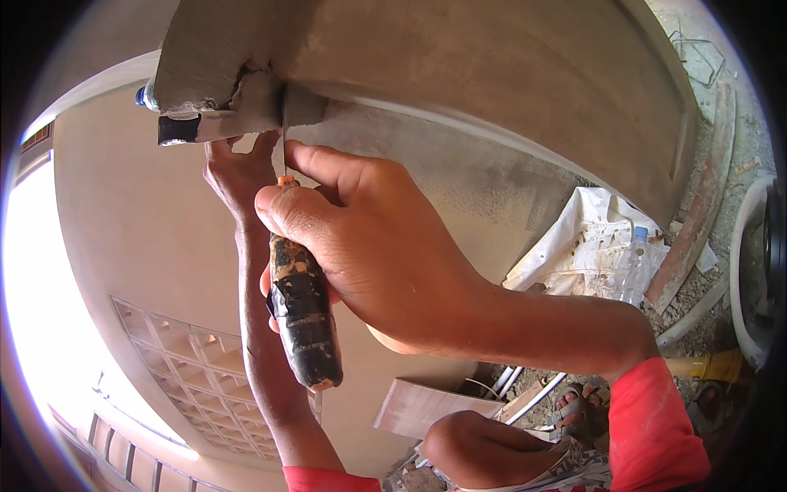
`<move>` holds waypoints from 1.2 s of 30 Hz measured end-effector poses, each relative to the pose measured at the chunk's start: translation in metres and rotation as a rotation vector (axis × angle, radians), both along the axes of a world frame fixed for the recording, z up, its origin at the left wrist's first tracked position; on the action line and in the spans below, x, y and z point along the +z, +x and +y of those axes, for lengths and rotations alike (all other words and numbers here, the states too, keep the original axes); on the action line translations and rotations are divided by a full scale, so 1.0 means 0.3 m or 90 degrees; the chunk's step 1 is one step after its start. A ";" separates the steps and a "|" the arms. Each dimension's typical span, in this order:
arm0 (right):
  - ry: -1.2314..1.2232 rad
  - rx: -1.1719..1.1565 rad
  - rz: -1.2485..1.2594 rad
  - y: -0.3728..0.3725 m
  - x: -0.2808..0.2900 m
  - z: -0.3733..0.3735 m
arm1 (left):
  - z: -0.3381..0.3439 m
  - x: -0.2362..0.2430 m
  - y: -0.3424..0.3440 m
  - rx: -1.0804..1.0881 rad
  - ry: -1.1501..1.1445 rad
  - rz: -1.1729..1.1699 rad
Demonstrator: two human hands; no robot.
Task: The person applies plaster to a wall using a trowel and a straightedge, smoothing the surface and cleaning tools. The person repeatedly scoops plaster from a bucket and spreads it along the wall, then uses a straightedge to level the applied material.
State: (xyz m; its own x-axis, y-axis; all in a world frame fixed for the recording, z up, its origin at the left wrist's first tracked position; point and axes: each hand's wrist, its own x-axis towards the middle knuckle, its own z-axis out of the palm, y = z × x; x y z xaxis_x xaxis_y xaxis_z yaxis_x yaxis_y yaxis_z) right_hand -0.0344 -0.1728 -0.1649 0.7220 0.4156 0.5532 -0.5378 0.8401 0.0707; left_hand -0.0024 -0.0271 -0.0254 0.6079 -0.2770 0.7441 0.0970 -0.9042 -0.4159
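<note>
My right hand [369,221] is closed round the handle of a trowel [305,316]. Black tape, stained and worn, wraps that handle. Its thin blade is seen edge-on and points up to damp grey plaster [262,102] at the lower edge of a curved, plastered slab [459,57]. A jagged crack runs through the plaster left of the blade. Just left of the blade my left hand [242,172] reaches up from below, fingers bent against a pale flat strip [225,125] with a black end. The strip lies along the slab's edge; some left fingertips are hidden behind it.
A latticed vent block panel [197,369] sits in the wall at lower left. White sheeting [574,238], a clear bottle [635,266], a plank [701,205] and a white bucket [750,271] stand or lie at right. A bent knee [467,447] and sandalled foot [572,410] show below.
</note>
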 end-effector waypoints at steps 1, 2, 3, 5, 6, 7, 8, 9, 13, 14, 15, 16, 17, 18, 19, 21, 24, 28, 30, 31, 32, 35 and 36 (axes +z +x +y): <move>0.006 0.008 0.000 -0.006 0.000 -0.009 | 0.004 0.000 -0.002 0.001 0.005 0.002; 0.011 0.011 0.000 -0.016 0.002 -0.014 | 0.008 0.005 -0.014 0.004 0.008 0.002; 0.017 0.016 -0.002 -0.028 0.005 -0.021 | 0.011 0.012 -0.026 0.008 0.014 0.002; 0.014 0.005 -0.006 -0.043 0.008 -0.037 | 0.012 0.017 -0.034 0.008 0.023 0.006; 0.012 0.003 -0.010 -0.053 0.014 -0.048 | 0.007 0.028 -0.044 0.010 0.028 0.007; -0.012 -0.012 -0.016 -0.045 0.006 -0.066 | 0.016 0.015 -0.026 -0.003 0.020 0.007; -0.027 -0.027 -0.015 -0.042 -0.002 -0.071 | 0.024 0.000 -0.007 -0.015 0.014 0.009; -0.044 -0.043 -0.014 -0.037 -0.011 -0.074 | 0.034 -0.020 0.016 -0.026 0.008 0.013; 0.014 -0.020 0.013 -0.073 -0.005 -0.120 | 0.007 0.007 -0.003 -0.027 0.035 0.020; 0.027 -0.006 0.012 -0.084 -0.002 -0.128 | 0.011 0.017 -0.007 -0.028 0.040 0.019; 0.041 0.008 0.010 -0.093 0.000 -0.137 | 0.020 0.019 -0.008 -0.027 0.045 0.023; 0.047 0.021 0.004 -0.099 -0.004 -0.139 | 0.028 0.015 -0.019 -0.026 0.048 0.022; 0.056 0.023 0.002 -0.108 -0.006 -0.136 | 0.035 0.016 -0.020 -0.025 0.048 0.023; 0.065 0.027 0.001 -0.116 -0.009 -0.133 | 0.044 0.015 -0.020 -0.026 0.049 0.025; 0.076 0.013 0.003 -0.126 -0.014 -0.134 | 0.042 0.011 -0.011 -0.033 0.048 0.026; 0.077 -0.014 0.000 -0.137 -0.026 -0.137 | 0.045 0.001 0.005 -0.043 0.047 0.031; 0.067 -0.029 -0.023 -0.147 -0.055 -0.148 | 0.058 -0.005 0.015 -0.056 0.051 0.043; 0.068 -0.039 -0.053 -0.205 -0.129 -0.174 | 0.054 0.038 -0.016 -0.050 0.063 0.047; 0.045 -0.028 -0.052 -0.208 -0.187 -0.168 | -0.016 0.041 -0.019 0.024 0.089 0.025; 0.016 0.005 -0.042 -0.200 -0.206 -0.159 | -0.037 0.050 -0.033 0.070 0.106 0.015; -0.037 0.023 -0.030 -0.169 -0.239 -0.136 | -0.001 0.022 -0.011 0.033 0.093 0.018; -0.099 0.082 -0.013 -0.100 -0.298 -0.054 | 0.050 0.000 0.018 -0.013 0.078 0.030; -0.103 0.101 -0.011 -0.085 -0.303 -0.027 | 0.041 0.008 0.013 0.003 0.072 0.036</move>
